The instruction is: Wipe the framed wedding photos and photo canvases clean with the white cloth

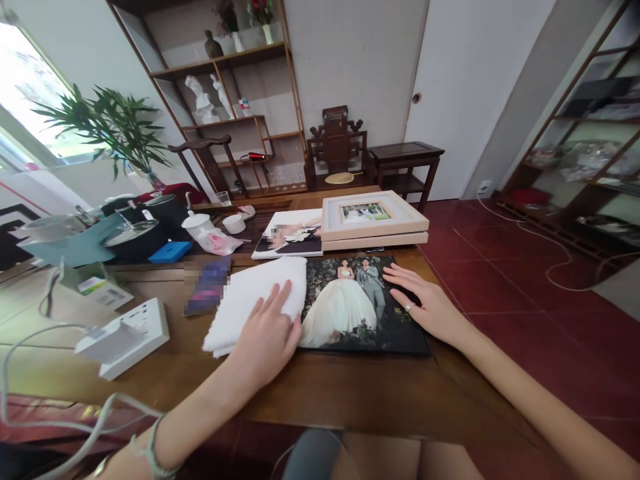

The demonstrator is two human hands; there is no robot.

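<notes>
A dark wedding photo panel lies flat on the wooden table, showing a couple with a wide white gown. My right hand, with a ring on one finger, rests on its right side, fingers stretched out. To the left of the panel is a folded white towel, close against its edge. On the towel lies my left hand, its fingers loosely spread and pointing away from me; its thumb side is near the panel's lower left corner.
Behind the panel are stacked light wood frames and another photo panel. A white power strip with cables, a blue box, a white cup and a dark pot stand on the left. The table's front edge is near me.
</notes>
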